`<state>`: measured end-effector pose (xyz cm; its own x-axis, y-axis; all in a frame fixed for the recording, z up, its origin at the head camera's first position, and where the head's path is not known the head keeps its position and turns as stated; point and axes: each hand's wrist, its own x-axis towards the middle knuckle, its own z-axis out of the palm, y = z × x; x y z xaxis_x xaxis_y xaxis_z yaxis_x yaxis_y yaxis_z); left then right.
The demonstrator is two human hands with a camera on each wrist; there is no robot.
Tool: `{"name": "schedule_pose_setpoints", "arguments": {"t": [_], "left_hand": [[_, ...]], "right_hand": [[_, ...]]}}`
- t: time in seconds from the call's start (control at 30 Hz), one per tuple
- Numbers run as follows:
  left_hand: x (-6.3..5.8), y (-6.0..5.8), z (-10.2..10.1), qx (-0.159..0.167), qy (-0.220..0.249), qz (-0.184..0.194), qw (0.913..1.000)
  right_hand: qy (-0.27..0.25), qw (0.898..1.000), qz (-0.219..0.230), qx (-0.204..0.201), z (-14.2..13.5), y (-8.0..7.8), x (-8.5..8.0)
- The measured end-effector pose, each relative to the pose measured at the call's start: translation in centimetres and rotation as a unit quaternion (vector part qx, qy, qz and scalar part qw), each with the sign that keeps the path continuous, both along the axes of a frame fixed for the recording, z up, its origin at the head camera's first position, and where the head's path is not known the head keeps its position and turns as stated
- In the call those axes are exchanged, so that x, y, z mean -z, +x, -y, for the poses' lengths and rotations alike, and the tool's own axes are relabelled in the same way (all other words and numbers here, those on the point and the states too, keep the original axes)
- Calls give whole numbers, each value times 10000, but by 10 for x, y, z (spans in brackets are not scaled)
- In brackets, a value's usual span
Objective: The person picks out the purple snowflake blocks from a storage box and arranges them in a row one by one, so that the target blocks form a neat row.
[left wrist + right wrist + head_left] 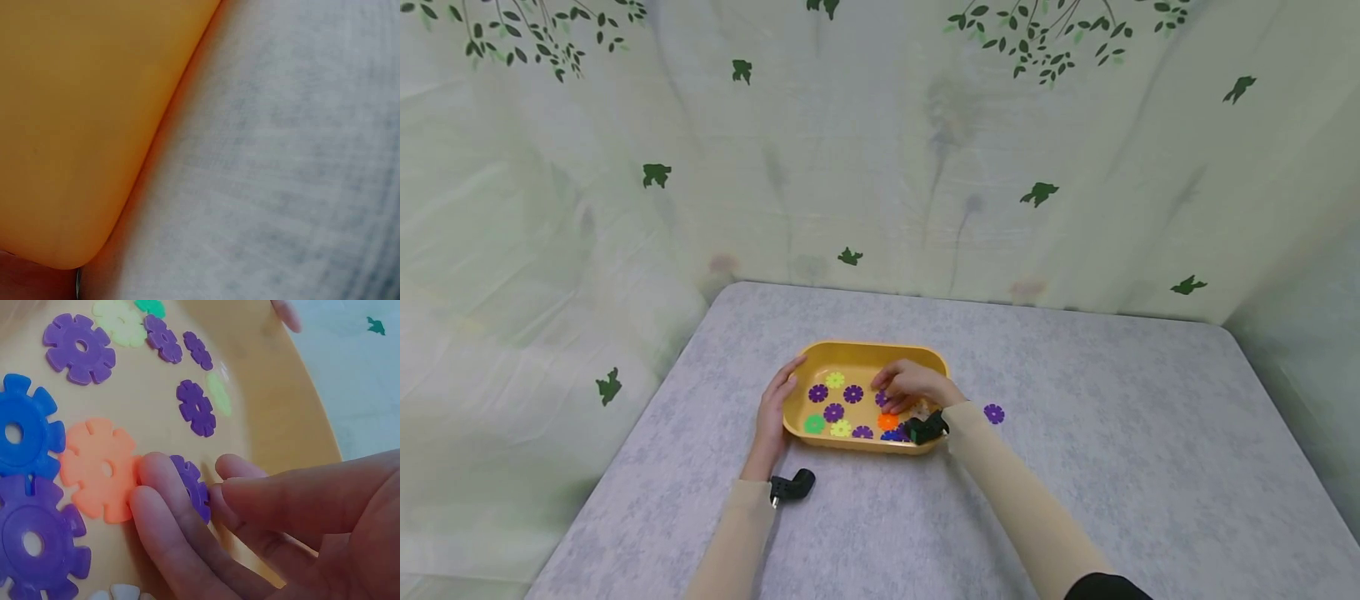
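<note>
A yellow tray (865,446) sits on the table and holds several flower-shaped notched discs. My left hand (771,417) rests along the tray's left side with fairly straight fingers; one fingertip shows at the rim in the right wrist view. Inside the tray's right half is my right hand (917,385), its fingers loosely bent around a purple disc (199,494). Two of those fingers touch an orange disc (100,469), while the thumb and forefinger tips come close together. Beside them lie a blue disc (47,431) and a larger-looking purple one (59,537).
Outside the tray, a lone purple disc (994,414) lies to the right. Yellow discs (834,380) and a green disc (814,424) are in the tray's left part. The grey table (1075,400) meets a leaf-printed curtain (887,167) at the back.
</note>
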<state>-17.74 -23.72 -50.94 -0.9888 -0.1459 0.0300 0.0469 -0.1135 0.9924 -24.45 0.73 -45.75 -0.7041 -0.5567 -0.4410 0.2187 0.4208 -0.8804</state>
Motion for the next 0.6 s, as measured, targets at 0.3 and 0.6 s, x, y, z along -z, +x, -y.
{"name": "schedule_pose_setpoints", "arguments": {"t": [0.3,0.6], "left_hand": [[0,-1,0,6,-51,-32,10000],[-1,0,1,72,0,-81,9999]], "right_hand": [[283,9995,-70,-102,2,-1,2],[213,9971,-656,-330,-4,-1,-5]]}}
